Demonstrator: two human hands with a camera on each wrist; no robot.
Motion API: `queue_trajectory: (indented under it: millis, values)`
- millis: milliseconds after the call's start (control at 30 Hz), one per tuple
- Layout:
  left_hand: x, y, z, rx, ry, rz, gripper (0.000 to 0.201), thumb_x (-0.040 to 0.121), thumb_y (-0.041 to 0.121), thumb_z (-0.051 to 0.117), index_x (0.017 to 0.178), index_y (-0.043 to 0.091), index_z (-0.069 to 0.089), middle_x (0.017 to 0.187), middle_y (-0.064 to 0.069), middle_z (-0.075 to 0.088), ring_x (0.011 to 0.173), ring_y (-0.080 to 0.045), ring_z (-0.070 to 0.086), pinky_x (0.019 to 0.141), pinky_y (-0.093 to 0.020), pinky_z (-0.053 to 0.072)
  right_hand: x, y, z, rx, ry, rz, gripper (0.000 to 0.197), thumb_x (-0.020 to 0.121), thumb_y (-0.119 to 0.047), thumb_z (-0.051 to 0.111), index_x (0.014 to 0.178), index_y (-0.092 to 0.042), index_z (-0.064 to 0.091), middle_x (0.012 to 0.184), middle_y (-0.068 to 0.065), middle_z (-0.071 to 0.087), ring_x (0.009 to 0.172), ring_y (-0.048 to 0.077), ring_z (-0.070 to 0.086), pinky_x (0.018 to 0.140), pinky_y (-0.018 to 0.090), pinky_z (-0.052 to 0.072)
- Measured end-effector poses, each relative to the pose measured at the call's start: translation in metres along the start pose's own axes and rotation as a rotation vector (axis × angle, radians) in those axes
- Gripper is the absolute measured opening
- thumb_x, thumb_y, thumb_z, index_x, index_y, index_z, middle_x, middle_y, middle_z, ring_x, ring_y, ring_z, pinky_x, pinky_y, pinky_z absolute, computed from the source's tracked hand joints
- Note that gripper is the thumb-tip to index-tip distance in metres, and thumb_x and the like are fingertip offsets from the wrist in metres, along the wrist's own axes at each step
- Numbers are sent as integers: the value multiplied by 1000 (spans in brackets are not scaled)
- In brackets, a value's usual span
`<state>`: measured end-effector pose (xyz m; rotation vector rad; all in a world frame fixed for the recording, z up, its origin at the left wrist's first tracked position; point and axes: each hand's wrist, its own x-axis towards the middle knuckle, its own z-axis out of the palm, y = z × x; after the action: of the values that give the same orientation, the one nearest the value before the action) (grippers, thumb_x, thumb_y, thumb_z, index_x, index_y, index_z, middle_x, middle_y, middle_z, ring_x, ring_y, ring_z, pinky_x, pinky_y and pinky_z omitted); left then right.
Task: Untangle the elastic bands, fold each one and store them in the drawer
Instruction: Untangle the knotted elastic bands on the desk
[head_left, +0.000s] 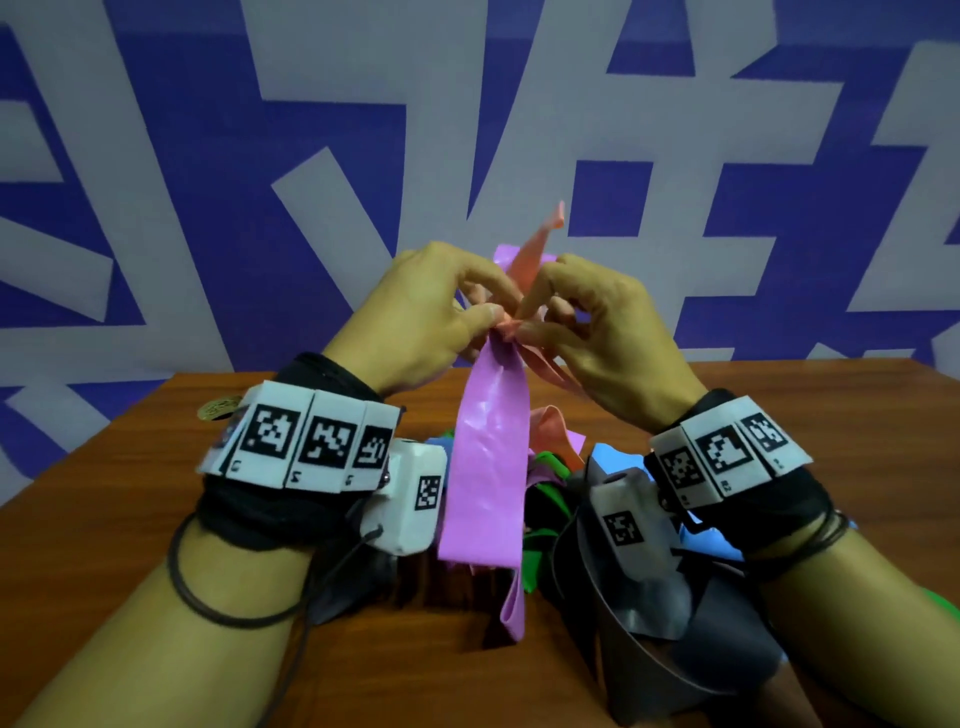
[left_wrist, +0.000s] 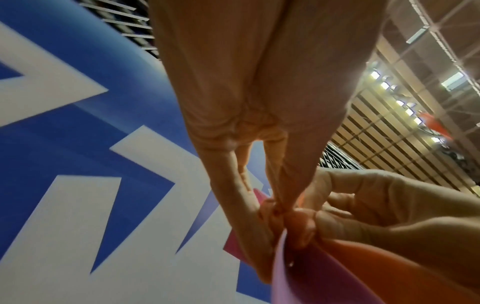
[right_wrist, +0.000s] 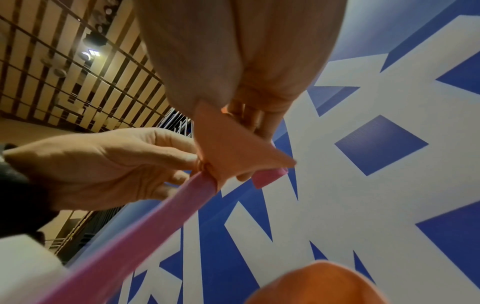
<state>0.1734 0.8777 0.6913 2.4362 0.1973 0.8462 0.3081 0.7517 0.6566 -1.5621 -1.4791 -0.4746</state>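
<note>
Left hand (head_left: 415, 306) and right hand (head_left: 602, 322) are pinching the knot (head_left: 506, 327) from both sides, fingertips curled tight on it, likely working it loose. Knot is being held up in the air so the pink band (head_left: 485, 467) is hanging free. Orange band (head_left: 540, 234) is sticking up between the hands. Other bands (head_left: 545, 467) are lying heaped on the table (head_left: 130, 519) below. Drawer is not showing.
</note>
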Motion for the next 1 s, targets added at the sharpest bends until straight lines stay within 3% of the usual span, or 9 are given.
queue_trajectory:
  millis: [100, 167, 300, 433, 567, 667, 767, 833, 1000]
  values:
    - [-1, 3, 0, 152, -18, -13, 13, 92, 8, 65, 93, 16, 75, 70, 7, 68, 70, -13, 71, 77, -30, 58, -1, -1, 2, -65, -38, -42, 14, 81, -19, 74, 80, -11, 63, 76, -3, 53, 66, 12, 47, 60, 32, 40]
    - [-2, 4, -1, 159, -56, -15, 11, 91, 8, 66, 90, 11, 77, 71, 5, 71, 69, -14, 72, 75, -32, 60, -1, -2, 2, -89, -69, -43, 13, 81, -15, 75, 81, -13, 62, 77, -4, 51, 66, 6, 44, 60, 29, 39]
    - [-3, 5, -6, 141, -90, -8, 7, 88, 12, 73, 89, 14, 80, 69, 10, 71, 64, -9, 71, 68, -24, 59, -2, -2, 2, -142, -74, -45, 13, 82, -14, 75, 85, -13, 63, 78, -3, 51, 66, 5, 43, 59, 31, 40]
    - [-4, 5, -5, 170, -67, 12, 5, 86, 17, 76, 87, 18, 80, 69, 15, 70, 69, -3, 69, 76, -26, 57, -2, -3, 1, -115, -63, -50, 11, 83, -13, 73, 85, -13, 62, 77, 0, 53, 66, 13, 47, 59, 33, 41]
    - [-2, 5, 2, 205, -46, 55, 6, 87, 20, 74, 90, 19, 79, 82, 6, 73, 78, -5, 67, 80, -31, 57, -3, -1, -2, -73, -61, -29, 10, 84, -11, 71, 84, -13, 61, 73, -11, 48, 66, 16, 47, 60, 35, 44]
    - [-1, 3, 5, 218, -5, 40, 6, 88, 20, 73, 87, 19, 79, 80, 5, 72, 76, -5, 66, 78, -29, 56, -3, -2, -2, -22, -56, 4, 11, 84, -9, 73, 88, -15, 64, 68, -11, 42, 62, 16, 45, 60, 42, 47]
    - [0, -1, 6, 214, 70, 16, 11, 88, 13, 71, 80, 17, 77, 72, 4, 71, 72, -7, 67, 75, -32, 58, -1, -7, 0, -10, -43, 1, 13, 83, -12, 76, 91, -17, 68, 70, -3, 47, 63, 21, 48, 61, 45, 48]
    - [1, -1, 5, 229, 67, 7, 12, 89, 14, 70, 80, 16, 77, 72, 3, 71, 71, -6, 67, 74, -31, 58, -1, -10, 0, -49, -47, -13, 15, 80, -15, 79, 90, -16, 68, 68, -5, 47, 61, 18, 47, 61, 45, 48]
    - [0, 1, 5, 152, 68, 11, 16, 91, 15, 69, 77, 15, 75, 71, 3, 71, 69, -7, 68, 74, -33, 58, -1, -6, 2, -76, -27, -20, 17, 79, -16, 79, 78, -10, 64, 70, 2, 61, 62, 19, 51, 58, 40, 45]
